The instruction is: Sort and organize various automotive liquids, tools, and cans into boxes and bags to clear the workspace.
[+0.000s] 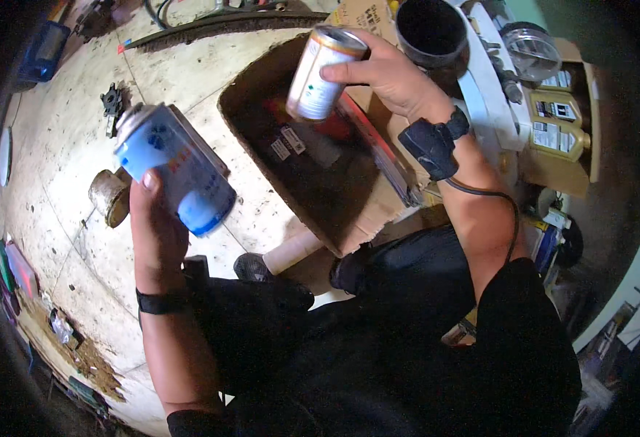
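Note:
In my left hand [159, 224] is a blue metal can [181, 169], tilted, its narrowed top pointing up and left. The thumb presses on its printed side, and the other fingers are hidden behind it. My right hand [380, 74] grips a smaller white and gold can [325, 74] by its upper part, over an open cardboard box [265, 175]. Inside the box are a dark thing with white labels [287, 145] and something red, both partly in shadow. Both hands are apart from the box walls as far as I can see.
A cardboard tube [292, 253] lies beside the box, near my shoe. Left of it is a rusty cylindrical part [110, 198] on the stained tile floor. A black bucket [432, 33] stands at the upper right, and gold oil bottles [557, 120] sit in another carton farther right.

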Demonstrator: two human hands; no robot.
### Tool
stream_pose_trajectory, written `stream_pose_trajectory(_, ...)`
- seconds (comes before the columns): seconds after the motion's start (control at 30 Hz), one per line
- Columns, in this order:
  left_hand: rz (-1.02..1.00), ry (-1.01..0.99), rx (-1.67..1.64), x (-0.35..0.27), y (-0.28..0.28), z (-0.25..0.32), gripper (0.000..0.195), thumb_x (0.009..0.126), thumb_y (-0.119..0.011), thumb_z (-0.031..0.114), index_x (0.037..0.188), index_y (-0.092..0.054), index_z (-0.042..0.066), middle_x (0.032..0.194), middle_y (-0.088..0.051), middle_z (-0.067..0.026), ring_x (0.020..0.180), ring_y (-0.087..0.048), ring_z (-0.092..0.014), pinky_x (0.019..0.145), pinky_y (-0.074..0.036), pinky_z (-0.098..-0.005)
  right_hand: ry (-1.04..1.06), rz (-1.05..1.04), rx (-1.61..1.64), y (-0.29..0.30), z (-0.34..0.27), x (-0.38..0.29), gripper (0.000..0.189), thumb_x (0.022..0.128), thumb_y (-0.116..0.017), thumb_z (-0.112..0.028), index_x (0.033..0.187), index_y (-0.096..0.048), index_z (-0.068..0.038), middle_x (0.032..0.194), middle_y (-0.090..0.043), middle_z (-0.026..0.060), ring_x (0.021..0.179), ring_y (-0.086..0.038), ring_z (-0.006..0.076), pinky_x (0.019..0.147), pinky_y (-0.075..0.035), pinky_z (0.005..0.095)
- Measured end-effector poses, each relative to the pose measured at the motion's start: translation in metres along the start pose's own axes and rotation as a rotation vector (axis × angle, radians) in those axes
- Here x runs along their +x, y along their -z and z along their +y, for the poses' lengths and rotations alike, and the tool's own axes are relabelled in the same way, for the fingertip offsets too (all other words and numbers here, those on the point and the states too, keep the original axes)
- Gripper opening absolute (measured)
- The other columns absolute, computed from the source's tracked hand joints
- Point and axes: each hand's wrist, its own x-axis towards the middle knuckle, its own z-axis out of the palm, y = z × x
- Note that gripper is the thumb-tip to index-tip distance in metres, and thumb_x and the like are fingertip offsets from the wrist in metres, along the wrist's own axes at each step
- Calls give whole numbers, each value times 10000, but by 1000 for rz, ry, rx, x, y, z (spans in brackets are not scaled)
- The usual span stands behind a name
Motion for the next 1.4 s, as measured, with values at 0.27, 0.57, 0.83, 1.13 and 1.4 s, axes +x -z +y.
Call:
stream_pose_trajectory(0.27,306,-133,32,27,6,13,615,921,-637,446,1314,-504,-8,1215,-609,-142,1099,-612,-261,994,-475,-426,-218,63,-364,-162,63,-4,772,754,-863,-329,1336,-499,23,1202,-629,207,1098,-629,288,930,-511,387)
stream_pose_trajectory(0.57,325,-118,22,17,17,14,634,960,-599,459,1345,-489,-32,1254,-602,-131,1151,-583,-243,1003,-457,-413,-406,374,-1092,-213,128,-69,672,769,-747,-220,1346,-445,-58,1241,-459,202,1187,-484,401,1002,-433,480)
stream_pose_trajectory(0.83,231,-111,-75,21,5,14,619,975,-582,428,1390,-470,-17,1305,-585,-136,1189,-566,-248,1041,-431,-421,-155,-25,-1247,-169,122,-97,359,872,-540,-114,1218,-626,-69,975,-656,93,910,-653,295,710,-564,413)
stream_pose_trajectory(1.13,180,-76,-39,29,3,12,619,975,-582,415,1404,-462,-15,1323,-583,-139,1212,-561,-259,1053,-422,-427,-259,-310,-1535,-55,105,-185,145,825,-576,-165,853,-716,-139,838,-662,94,804,-682,311,666,-552,447)
stream_pose_trajectory(1.4,179,-30,-50,30,1,8,616,969,-593,424,1389,-471,-10,1300,-591,-139,1189,-573,-256,1028,-443,-414,-687,-368,-1759,6,148,-237,198,796,-593,-158,850,-779,-115,892,-735,150,879,-713,328,708,-560,453)
